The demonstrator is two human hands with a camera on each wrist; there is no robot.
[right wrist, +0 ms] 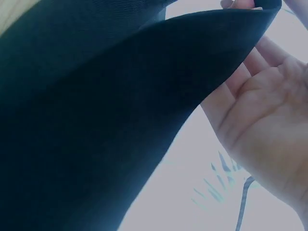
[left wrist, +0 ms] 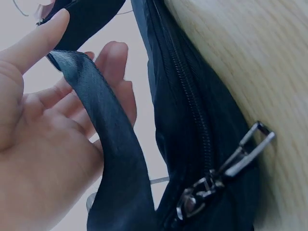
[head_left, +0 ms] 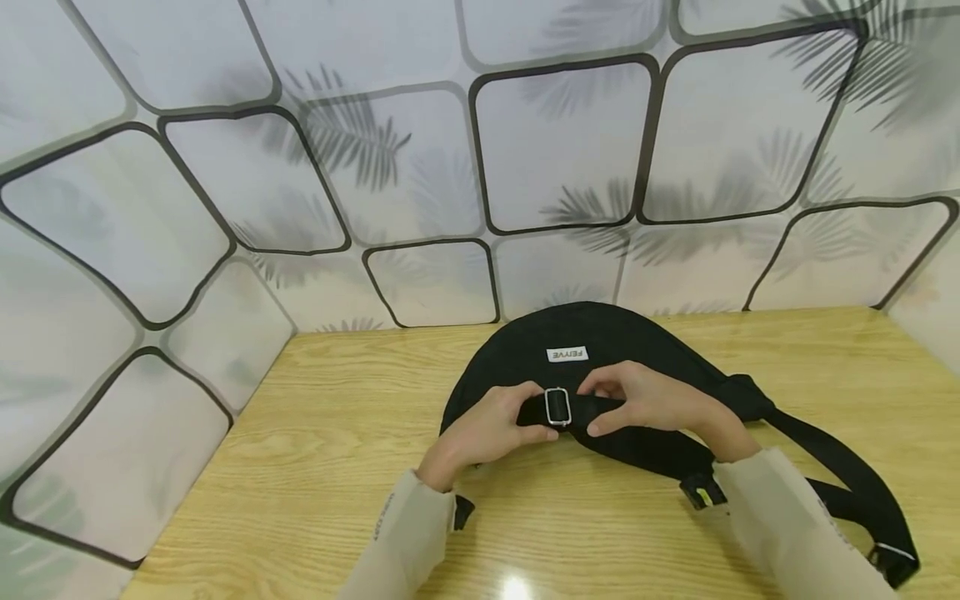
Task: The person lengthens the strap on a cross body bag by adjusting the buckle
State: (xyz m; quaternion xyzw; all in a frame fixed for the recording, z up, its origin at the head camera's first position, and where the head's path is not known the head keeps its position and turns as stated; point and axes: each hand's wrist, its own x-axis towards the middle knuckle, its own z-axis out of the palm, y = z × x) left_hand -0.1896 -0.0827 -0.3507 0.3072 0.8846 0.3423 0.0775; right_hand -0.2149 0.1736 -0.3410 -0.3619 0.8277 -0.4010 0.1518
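A black waist bag [head_left: 600, 329] with a white label [head_left: 567, 354] lies on the wooden table, its rounded side toward the wall. In front of it, a silver slider buckle [head_left: 557, 407] sits on the black strap [head_left: 592, 410]. My left hand [head_left: 487, 427] pinches the strap at the buckle's left side, thumb along the lower edge. To the right of the buckle, my right hand [head_left: 660, 400] holds the strap between thumb and fingers. In the left wrist view the strap [left wrist: 113, 130] hangs across the palm, beside a zipper with a metal pull [left wrist: 236, 161].
A black plastic clip [head_left: 701, 490] with a yellow mark lies near the right sleeve. The strap loops out to the right, ending at a buckle [head_left: 894, 565]. Another black piece [head_left: 463, 511] shows by the left sleeve. A patterned wall covering [head_left: 562, 158] stands behind the table.
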